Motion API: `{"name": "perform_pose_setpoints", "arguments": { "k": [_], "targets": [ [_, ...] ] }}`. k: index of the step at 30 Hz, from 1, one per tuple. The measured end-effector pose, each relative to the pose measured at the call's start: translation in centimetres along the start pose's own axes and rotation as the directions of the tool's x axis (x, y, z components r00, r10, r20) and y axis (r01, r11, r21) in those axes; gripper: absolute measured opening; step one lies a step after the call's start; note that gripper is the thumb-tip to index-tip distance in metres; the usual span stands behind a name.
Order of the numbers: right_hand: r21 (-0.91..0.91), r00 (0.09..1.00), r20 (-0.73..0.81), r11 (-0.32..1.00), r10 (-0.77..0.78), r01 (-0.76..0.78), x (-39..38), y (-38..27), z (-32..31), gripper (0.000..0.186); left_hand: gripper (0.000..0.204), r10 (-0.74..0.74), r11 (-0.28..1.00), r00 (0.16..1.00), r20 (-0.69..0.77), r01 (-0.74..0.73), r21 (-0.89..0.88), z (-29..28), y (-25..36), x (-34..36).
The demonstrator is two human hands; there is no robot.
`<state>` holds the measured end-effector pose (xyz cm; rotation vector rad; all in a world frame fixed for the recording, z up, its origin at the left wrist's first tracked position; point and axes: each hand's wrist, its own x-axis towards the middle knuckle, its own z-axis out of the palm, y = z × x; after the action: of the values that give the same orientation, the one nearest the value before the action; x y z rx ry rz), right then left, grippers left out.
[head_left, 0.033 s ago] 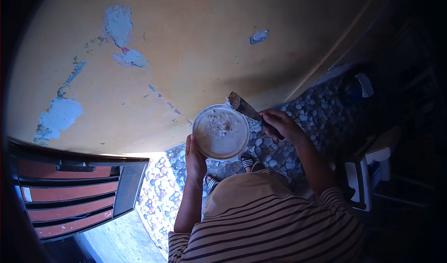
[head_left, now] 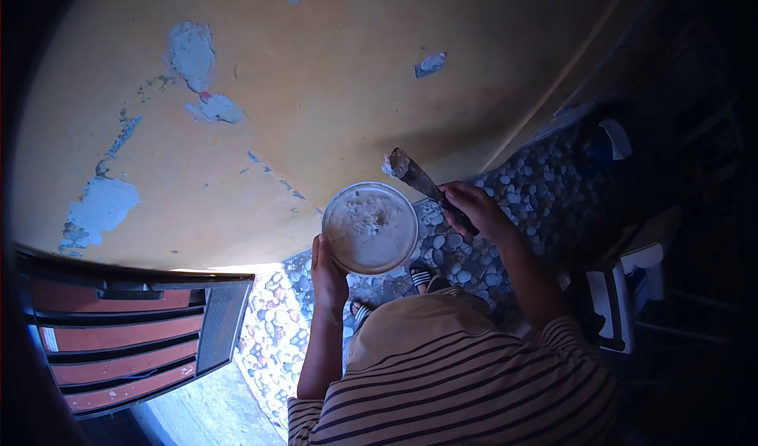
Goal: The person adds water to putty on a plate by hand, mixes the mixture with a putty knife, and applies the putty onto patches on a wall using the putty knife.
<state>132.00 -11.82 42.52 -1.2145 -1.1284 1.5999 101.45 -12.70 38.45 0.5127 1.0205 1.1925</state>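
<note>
Yellow wall [head_left: 339, 91] fills most of the view, its paint flaked away in pale blue-grey patches [head_left: 192, 51], with a larger bare patch [head_left: 99, 205] lower down toward the red slatted gate [head_left: 126, 339]. Below the wall lies a pebble floor [head_left: 537, 193], sunlit near the gate and in shade elsewhere.

At the foot of the wall the person holds a round shallow bowl [head_left: 369, 227] with whitish filler [head_left: 365, 213] lumped inside it. The left hand [head_left: 327, 272] grasps the bowl's lower left rim, fingers curled up under it and the thumb along its edge, so the bowl sits level just in front of the wall. The right hand [head_left: 474, 209] is clenched around the dark handle of a putty knife [head_left: 414, 176]. The blade points up and left from the hand, past the bowl's upper right rim, and carries a small dab of filler at its tip, which lies against or just short of the wall; which of the two cannot be told.

Under the bowl the toes of striped sandals [head_left: 421, 275] show on the pebbles, and the person's striped shirt [head_left: 458, 391] fills the bottom of the view. Right of the bowl, in deep shade, stand a white stool [head_left: 624, 288] and a dark blue object [head_left: 604, 142] near the wall's base.
</note>
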Motion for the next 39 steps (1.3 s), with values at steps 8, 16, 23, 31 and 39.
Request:
{"name": "perform_pose_setpoints", "arguments": {
  "k": [8,16,23,31,39],
  "targets": [
    [0.079,0.804,-0.448,0.878,-0.392,0.472,5.9,2.0,-1.3,0.033,0.036,0.031,1.0,1.0,0.002,-0.031,-0.002,-1.7,0.0,-0.4],
    [-0.443,0.404,-0.657,0.76,-0.636,0.476,11.3,3.1,-0.4,0.027,0.037,0.037,0.999,0.999,-0.017,-0.037,0.021,-2.7,1.1,-1.8],
    [-0.717,0.213,-0.574,0.611,-0.79,0.336,12.9,2.7,0.8,0.031,0.04,0.045,0.999,0.999,-0.025,-0.045,0.017,-4.3,1.1,-2.4],
    [-0.765,0.2,-0.538,0.574,-0.819,0.292,16.3,3.9,2.0,0.048,0.04,0.085,0.983,0.996,-0.022,-0.08,0.164,-6.1,2.0,-3.4],
    [-0.783,0.148,-0.492,0.51,-0.858,0.356,20.0,4.3,2.9,0.054,0.037,0.072,0.993,0.997,-0.042,-0.067,0.1,-7.4,2.7,-4.4]
  ]
}}
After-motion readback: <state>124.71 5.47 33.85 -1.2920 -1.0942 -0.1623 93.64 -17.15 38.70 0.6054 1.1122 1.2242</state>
